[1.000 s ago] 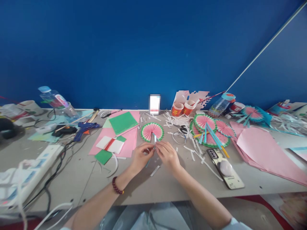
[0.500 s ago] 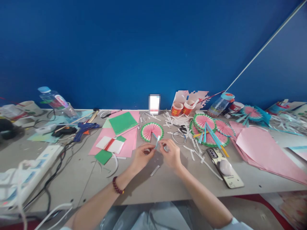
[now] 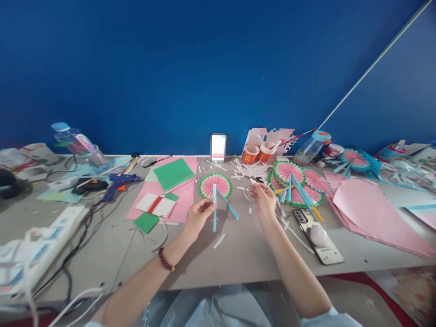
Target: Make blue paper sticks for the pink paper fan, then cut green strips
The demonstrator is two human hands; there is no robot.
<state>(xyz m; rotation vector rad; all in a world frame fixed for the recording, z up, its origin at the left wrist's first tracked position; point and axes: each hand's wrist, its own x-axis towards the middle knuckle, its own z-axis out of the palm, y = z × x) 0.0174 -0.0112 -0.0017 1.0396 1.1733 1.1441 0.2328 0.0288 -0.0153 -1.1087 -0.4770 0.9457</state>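
Fan (image 3: 208, 185): pink with a green edge, lies opened out nearly round on the counter (image 3: 238, 265), ahead of the hands; the pleating and spreading look done.
Held stick (image 3: 214, 200): pale blue, its top over the fan's middle; it appears joined there (how firmly, I cannot tell).
Second stick (image 3: 230, 207): blue, slants away from the fan towards the near right; the two sticks stand apart below, so joining them, if meant, is not yet done.
Left hand (image 3: 199, 217): fingers narrow, pinching the held stick.
Right hand (image 3: 266, 200): fingers loosely bent, a white scrap (image 3: 253, 181) at the tips; whether gripped, I cannot tell.
Fan pile (image 3: 289, 171): similar fans with blue sticks, seemingly further along.
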